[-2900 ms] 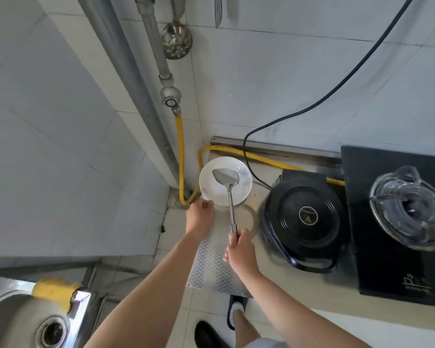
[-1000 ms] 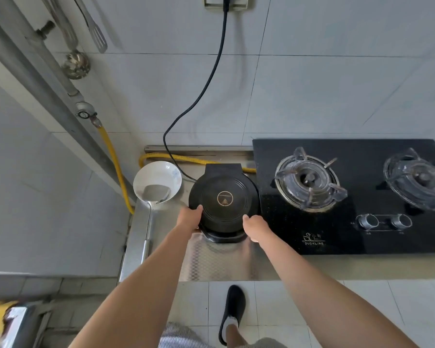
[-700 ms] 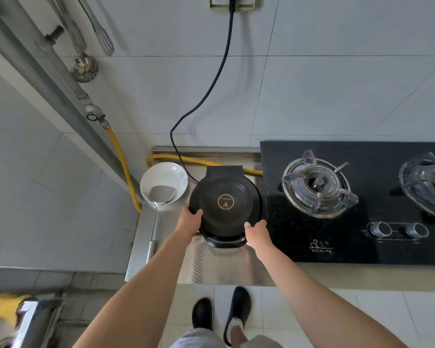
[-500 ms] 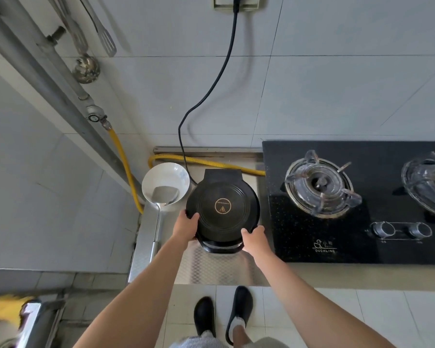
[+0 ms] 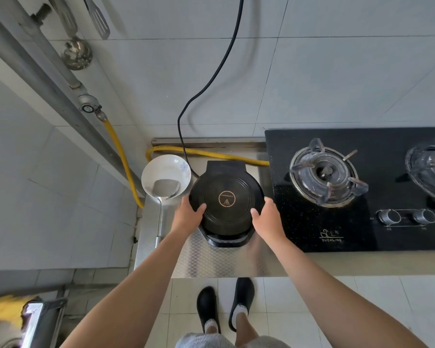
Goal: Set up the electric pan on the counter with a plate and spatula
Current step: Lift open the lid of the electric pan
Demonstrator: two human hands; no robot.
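You have drawn the electric pan (image 5: 226,200) a little nearer the counter's (image 5: 211,257) front edge since a moment ago; it sits left of the gas stove (image 5: 357,189). Your left hand (image 5: 187,217) and right hand (image 5: 269,218) clasp its lid rim (thumbs on top). The spatula (image 5: 165,189) lies in the plate (image 5: 166,179), just beside the pan.
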